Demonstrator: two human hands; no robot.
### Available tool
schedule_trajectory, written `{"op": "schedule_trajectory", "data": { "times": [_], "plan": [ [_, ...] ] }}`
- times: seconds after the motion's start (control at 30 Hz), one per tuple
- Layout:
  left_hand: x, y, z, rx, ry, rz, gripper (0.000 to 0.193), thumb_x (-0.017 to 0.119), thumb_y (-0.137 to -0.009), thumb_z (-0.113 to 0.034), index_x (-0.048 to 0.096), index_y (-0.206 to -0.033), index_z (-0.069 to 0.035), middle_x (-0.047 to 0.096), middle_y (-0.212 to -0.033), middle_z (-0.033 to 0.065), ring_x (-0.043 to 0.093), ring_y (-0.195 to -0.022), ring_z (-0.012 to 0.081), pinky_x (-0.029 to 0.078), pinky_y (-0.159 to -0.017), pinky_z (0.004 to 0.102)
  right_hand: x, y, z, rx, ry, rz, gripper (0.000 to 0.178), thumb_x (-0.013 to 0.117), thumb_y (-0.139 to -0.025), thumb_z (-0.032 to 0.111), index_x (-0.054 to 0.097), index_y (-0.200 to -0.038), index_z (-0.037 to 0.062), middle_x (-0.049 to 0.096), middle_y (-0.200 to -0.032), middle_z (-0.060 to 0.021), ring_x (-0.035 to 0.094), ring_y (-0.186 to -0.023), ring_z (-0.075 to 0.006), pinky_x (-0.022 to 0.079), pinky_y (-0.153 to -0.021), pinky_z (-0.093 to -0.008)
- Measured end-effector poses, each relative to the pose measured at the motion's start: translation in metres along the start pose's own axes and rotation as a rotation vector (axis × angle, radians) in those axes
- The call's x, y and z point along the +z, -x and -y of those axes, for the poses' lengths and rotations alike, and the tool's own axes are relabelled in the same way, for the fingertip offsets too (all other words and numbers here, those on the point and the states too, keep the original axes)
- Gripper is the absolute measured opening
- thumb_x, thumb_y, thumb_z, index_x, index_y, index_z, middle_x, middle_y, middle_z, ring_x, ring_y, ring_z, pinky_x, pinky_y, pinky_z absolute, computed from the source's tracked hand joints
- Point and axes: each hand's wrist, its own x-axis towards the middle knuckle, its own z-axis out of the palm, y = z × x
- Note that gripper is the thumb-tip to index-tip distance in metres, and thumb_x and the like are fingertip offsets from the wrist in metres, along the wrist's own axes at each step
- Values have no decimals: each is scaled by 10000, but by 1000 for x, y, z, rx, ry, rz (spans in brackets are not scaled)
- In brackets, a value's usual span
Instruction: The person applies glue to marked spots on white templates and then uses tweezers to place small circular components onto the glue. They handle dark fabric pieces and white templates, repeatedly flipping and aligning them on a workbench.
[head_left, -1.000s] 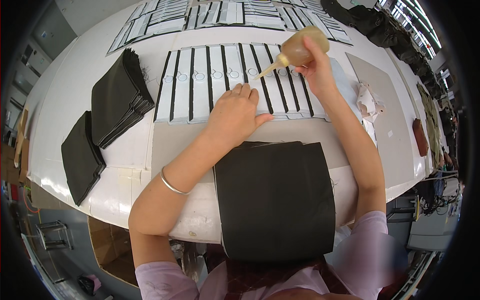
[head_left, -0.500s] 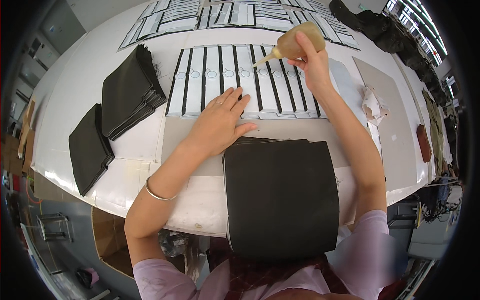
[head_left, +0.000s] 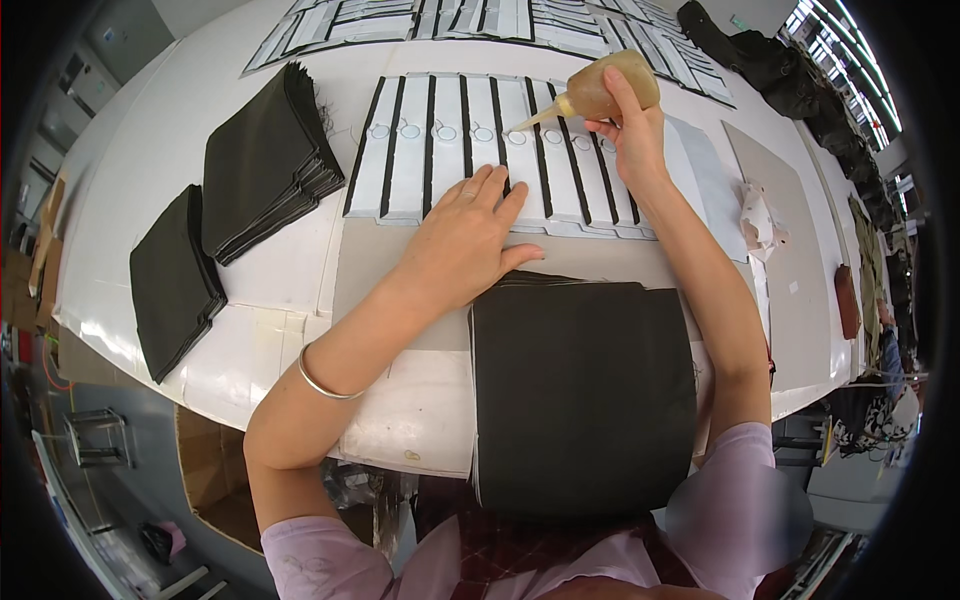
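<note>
Bottle (head_left: 603, 90): tilted over strips (head_left: 408, 170), gripped by curled fingers of right hand (head_left: 638, 138), with left hand (head_left: 458, 238) flat, fingers slightly apart; likely light, squeezable, best held round body, clear of nozzle (head_left: 540, 118).

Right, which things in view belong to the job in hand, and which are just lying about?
Apparently in use:
- amber squeeze bottle, in the right hand
- black-edged pale strips, under the left hand

Probably lying about:
- crumpled scrap
- metal stool

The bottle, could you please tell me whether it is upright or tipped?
Tipped: the bottle slants in the right hand, its nozzle toward the white panels.
</note>
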Motion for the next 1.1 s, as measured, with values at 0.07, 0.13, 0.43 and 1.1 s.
{"op": "schedule_trajectory", "data": {
  "times": [0.07,0.13,0.43,1.1],
  "plan": [
    [1,0,0,-1,-2,0,652,665,-934,-447,552,-1345,46,527,-1390,292,512,-1309,444,424,-1099,484,2,1,0,-5,10,3,555,770,-872,404,588,-1246,35,652,-1135,-110,683,-966,-200,613,-647,-318],
    [1,0,1,-1,-11,2,657,663,-934,-453,553,-1345,48,528,-1389,295,510,-1312,442,421,-1102,482,4,3,1,-2,20,18,557,771,-871,406,588,-1244,34,652,-1133,-108,683,-961,-198,613,-647,-316],
    [0,-2,-1,-14,-32,18,663,659,-935,-462,560,-1348,46,529,-1398,300,507,-1326,431,417,-1110,474,7,13,11,-82,105,84,488,719,-929,392,606,-1225,20,696,-1077,-88,692,-892,-147,588,-615,-264],
    [2,0,-5,-83,-101,-85,715,704,-878,-495,579,-1265,93,585,-1254,324,561,-1244,453,472,-1035,477,27,1,11,-37,-39,93,545,758,-891,411,591,-1238,25,668,-1109,-104,692,-936,-188,618,-655,-311]
  ]
}}
